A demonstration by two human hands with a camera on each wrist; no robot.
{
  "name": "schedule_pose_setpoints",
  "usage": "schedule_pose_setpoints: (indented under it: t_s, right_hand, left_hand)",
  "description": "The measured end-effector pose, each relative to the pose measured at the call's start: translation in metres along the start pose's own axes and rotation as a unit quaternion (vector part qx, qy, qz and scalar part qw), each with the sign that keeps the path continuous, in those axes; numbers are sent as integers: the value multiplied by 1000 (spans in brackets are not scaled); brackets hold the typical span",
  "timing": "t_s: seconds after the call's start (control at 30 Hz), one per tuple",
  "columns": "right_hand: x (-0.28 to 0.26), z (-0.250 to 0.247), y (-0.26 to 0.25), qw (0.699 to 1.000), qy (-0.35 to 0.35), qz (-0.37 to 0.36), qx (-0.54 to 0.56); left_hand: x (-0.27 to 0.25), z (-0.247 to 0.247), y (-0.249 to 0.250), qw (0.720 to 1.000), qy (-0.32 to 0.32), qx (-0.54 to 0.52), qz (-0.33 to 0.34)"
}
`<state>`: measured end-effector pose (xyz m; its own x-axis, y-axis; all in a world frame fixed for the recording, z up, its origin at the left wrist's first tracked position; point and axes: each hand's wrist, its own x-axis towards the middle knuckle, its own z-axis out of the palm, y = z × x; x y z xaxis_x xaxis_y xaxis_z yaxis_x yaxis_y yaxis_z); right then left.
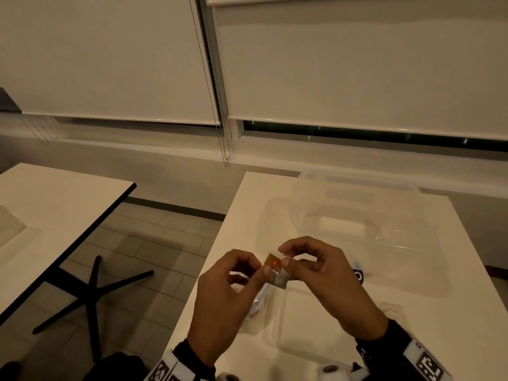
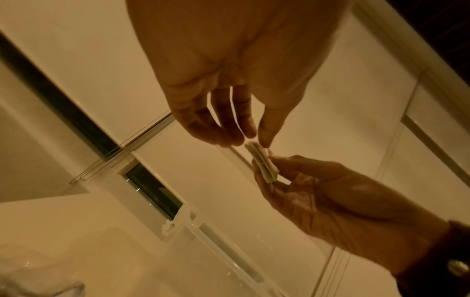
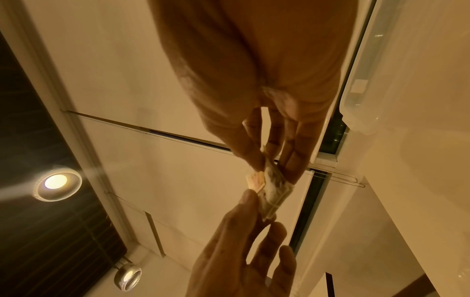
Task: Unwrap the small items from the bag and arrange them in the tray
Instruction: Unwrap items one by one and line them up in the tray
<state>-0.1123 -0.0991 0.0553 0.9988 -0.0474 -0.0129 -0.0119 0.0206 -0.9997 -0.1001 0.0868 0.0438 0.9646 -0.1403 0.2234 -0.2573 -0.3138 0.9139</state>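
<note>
Both hands hold one small wrapped item [image 1: 276, 268] above the white table [image 1: 412, 284]. Its tan wrapper has a red spot and a pale, crinkled end. My left hand [image 1: 264, 268] pinches the near-left end between thumb and forefinger. My right hand [image 1: 286, 260] pinches the other end; in the right wrist view its fingertips [image 3: 262, 160] close on the item [image 3: 271, 186]. The left wrist view shows the item [image 2: 262, 163] edge-on between both hands. A clear bag [image 1: 259, 303] with orange contents lies under my left hand. A clear shallow tray [image 1: 277, 334] sits just below the hands.
A large clear plastic container [image 1: 357, 207] stands at the back of the table. Something with a purple-and-white label [image 1: 358, 276] lies to the right of my right hand. A second table [image 1: 55, 204] stands to the left across a tiled gap. Windows with lowered blinds lie behind.
</note>
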Motion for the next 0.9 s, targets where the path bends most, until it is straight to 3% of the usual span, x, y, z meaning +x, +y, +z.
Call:
schedule_pose_setpoints:
  t_s: [0.1,0.23,0.3,0.4,0.6,0.73,0.83,0.9]
  right_hand:
    - [-4,6,2,1000,3,-7,19]
    - [-7,12,6,1000,20,-8,22]
    - [-8,11,6,999,27,-5,31]
    - [-10,10,4,999,19,-2,46]
    - [-11,6,3,999,30,-5,11]
    - [-12,-3,-5,995,10,-31,-97]
    - [-14,-7,-9,995,-7,-26,-100]
    - [-16,-11,-9,996,12,-29,-85]
  left_hand:
    - [-3,2,-7,993,27,101,45]
    - [-4,4,-10,986,35,152,58]
    - [-3,4,-9,992,31,119,38]
    - [2,3,-12,999,-11,11,-45]
    - [1,7,-8,999,-4,46,29]
    - [9,5,-4,978,-102,-166,-72]
    - [15,6,0,979,-154,-125,-41]
    - [17,11,3,980,-145,-135,-33]
